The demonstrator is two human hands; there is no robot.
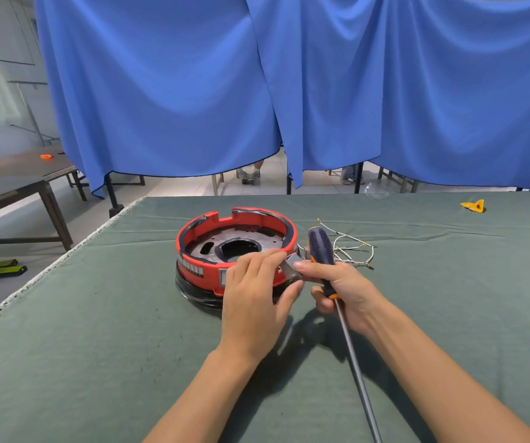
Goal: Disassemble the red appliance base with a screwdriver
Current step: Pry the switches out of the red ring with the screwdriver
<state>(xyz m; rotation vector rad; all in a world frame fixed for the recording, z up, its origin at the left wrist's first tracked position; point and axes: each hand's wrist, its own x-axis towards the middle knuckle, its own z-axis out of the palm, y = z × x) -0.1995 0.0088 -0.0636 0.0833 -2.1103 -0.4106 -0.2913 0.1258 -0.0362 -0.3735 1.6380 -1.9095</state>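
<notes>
Head view:
Red base (236, 251): centre of the frame, on the green cloth of the worktop (97, 314); open ring with a dark metal plate inside, black wrap round the lower part.
Left hand (254, 298): just right of centre, in front of the base; fingers curled, pinching a small grey metal piece (292, 266) at the base's right front edge.
Right hand (340, 289): right of centre, beside the left; fingers clenched round the screwdriver (323, 251), thumb tip against the same grey piece.
Screwdriver: dark blue and orange handle pointing up and away, long grey shaft running down toward the lower edge of the frame.
Wires (351, 247): loose pale tangle on the cloth, just right of the base, behind the screwdriver handle.
Yellow scrap (474, 206): far right of the cloth, well apart from the rest.
Blue curtain (289, 91): across the upper frame, behind the worktop.
Side table (11, 174): upper left, small orange item on it.
</notes>
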